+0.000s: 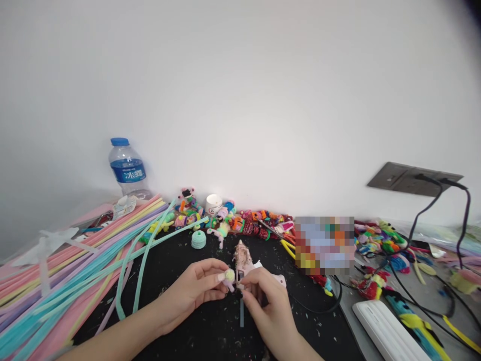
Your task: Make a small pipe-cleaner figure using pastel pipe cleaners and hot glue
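Observation:
My left hand pinches a small fuzzy pipe-cleaner piece, pale yellow on top with lilac below. Close by on the right, my right hand has thumb and forefinger nearly together around something small and dark that I cannot make out. Between and just beyond the hands lies a pale pink glue gun, its nozzle pointing away and crusted with brownish residue. A translucent glue stick shows below it, towards me. A coiled mint-green pipe-cleaner piece stands on the black mat ahead of my left hand.
Bundled pastel pipe cleaners spread over the left side, near a water bottle. Finished fuzzy figures and a paper cup line the wall. On the right are a white power strip, black cables and a wall socket.

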Motion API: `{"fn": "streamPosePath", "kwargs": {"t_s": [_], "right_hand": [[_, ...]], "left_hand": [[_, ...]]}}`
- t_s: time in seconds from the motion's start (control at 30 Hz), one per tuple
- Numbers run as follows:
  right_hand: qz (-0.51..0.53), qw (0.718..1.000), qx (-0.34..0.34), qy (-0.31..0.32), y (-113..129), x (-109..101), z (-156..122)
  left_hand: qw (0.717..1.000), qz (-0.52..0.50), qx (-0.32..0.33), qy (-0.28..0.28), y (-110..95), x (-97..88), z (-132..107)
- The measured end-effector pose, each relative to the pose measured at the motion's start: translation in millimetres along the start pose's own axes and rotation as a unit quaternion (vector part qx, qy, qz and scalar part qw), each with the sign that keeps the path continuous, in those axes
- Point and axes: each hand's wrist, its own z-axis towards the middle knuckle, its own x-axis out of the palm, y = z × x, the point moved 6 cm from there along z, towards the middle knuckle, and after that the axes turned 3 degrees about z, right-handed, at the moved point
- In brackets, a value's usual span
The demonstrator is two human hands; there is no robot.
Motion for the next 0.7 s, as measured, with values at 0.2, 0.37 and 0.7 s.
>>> {"fn": "streamPosePath", "kwargs": {"t_s": [0.2,0.37,0.7], "right_hand": [[-0.2,0.979,-0.002,-0.043,-7.7,-14.8,7.8],[-0.346,0.934,0.084,0.015,-27.7,-8.3,5.7],[-0.158,0.979,0.127,0.022,-39.7,-10.5,13.0]], "left_hand": [[0.998,-0.04,0.02,-0.031,-5.2,-11.2,1.3],[0.997,-0.043,0.038,-0.051,-8.7,-17.5,2.3],[0.993,-0.038,0.056,-0.101,-15.7,-25.6,3.6]]}}
